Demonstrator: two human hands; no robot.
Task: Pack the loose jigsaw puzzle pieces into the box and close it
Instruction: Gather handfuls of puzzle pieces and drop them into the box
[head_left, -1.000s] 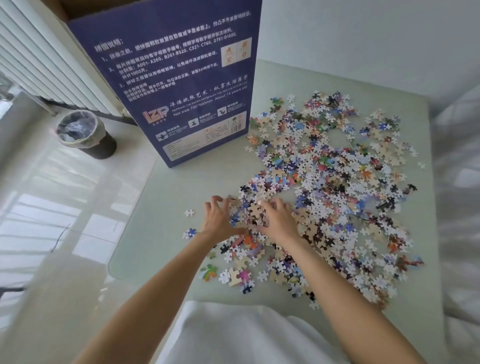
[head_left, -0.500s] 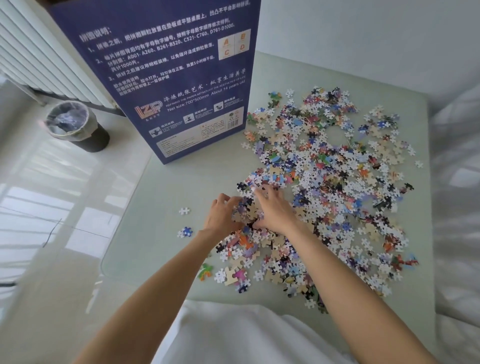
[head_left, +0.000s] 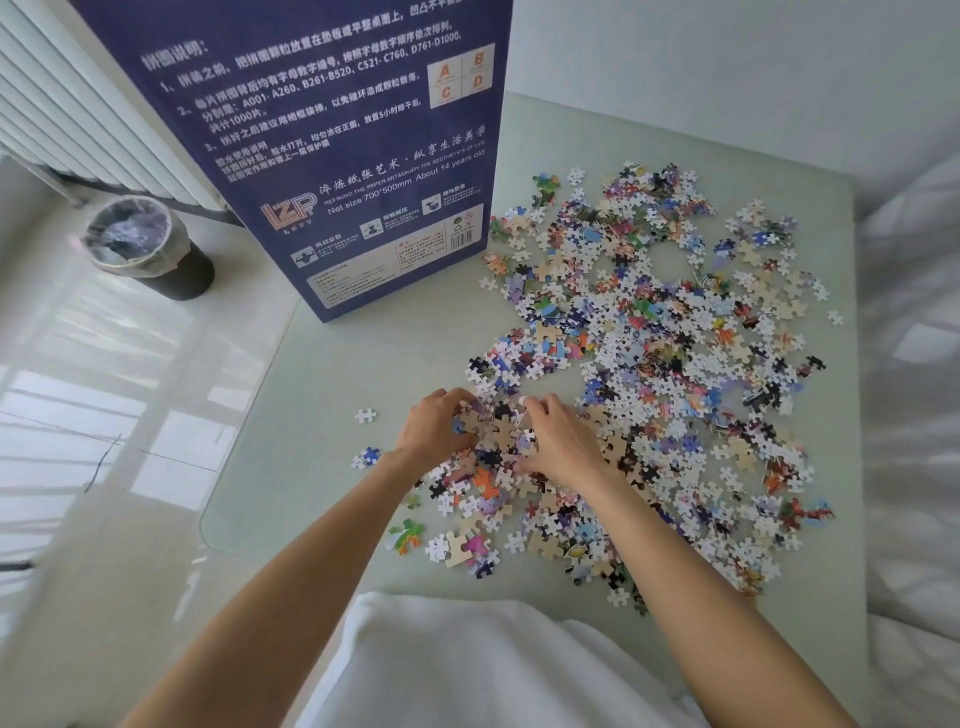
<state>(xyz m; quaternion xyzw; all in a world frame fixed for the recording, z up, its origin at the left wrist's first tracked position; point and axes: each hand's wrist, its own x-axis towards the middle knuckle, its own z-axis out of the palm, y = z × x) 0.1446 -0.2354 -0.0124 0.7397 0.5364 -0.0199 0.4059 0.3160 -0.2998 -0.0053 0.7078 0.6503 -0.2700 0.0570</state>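
A person's left hand and right hand, fingers curled, cup a mound of jigsaw puzzle pieces between them; pressing palms inward before lifting toward the upright blue puzzle box beyond should limit spills.

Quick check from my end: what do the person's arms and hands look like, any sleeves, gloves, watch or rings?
Both forearms are bare up to the frame edge: no sleeves, gloves, watch or bracelet in view. The left hand and right hand show no rings that I can make out; the fingertips are partly hidden among puzzle pieces. White fabric lies below the arms.
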